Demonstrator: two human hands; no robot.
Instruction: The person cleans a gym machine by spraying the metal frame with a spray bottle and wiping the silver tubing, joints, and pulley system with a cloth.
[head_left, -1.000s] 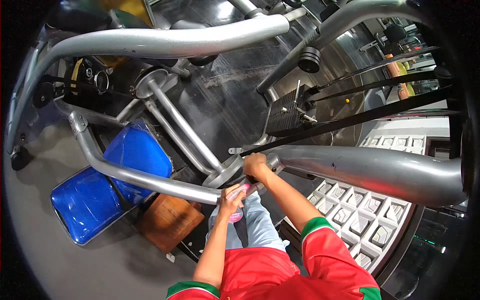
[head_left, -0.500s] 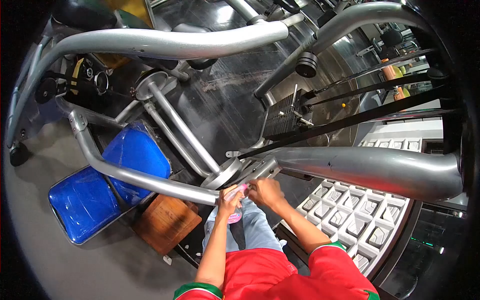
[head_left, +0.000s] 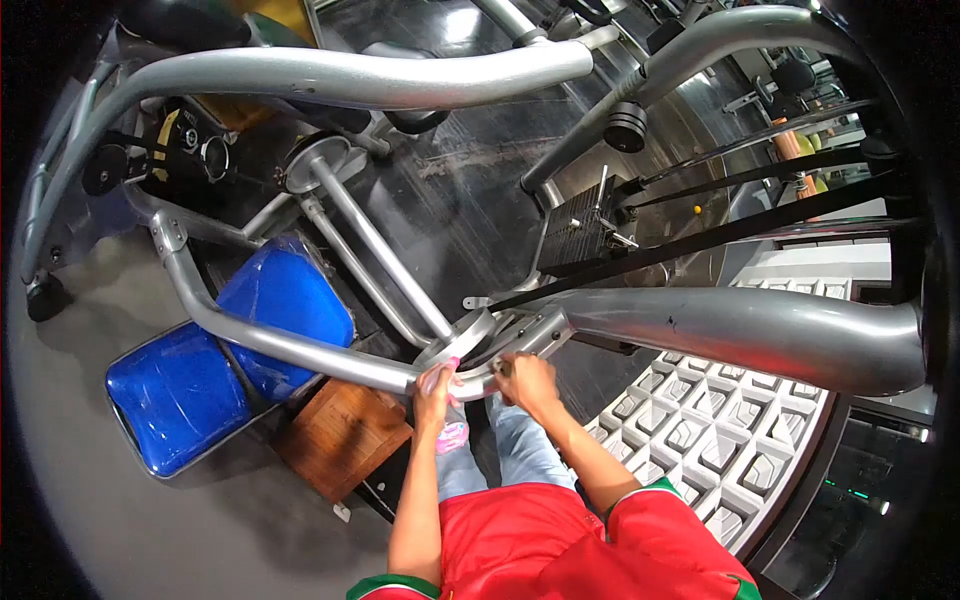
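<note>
My left hand (head_left: 432, 402) is closed around a clear spray bottle (head_left: 452, 438) with a pink top and a pink label. It is held beside the curved lower end of a silver machine frame (head_left: 330, 357), over my legs. My right hand (head_left: 528, 384) rests at that same curved end, near the bolts, with its fingers curled in. What lies under or inside those fingers is hidden. A round silver pivot (head_left: 462, 336) of the machine sits just beyond both hands.
A thick silver tube (head_left: 740, 338) runs off to the right, below a black belt (head_left: 700, 240) and a weight stack (head_left: 580, 232). Blue padded seats (head_left: 180, 400) and a wooden box (head_left: 342, 440) stand to the left. A white patterned panel (head_left: 720, 420) lies right.
My left hand has moved left with the spray bottle, away from my right hand. My right hand stays at the frame's curved end. The view has shifted slightly.
</note>
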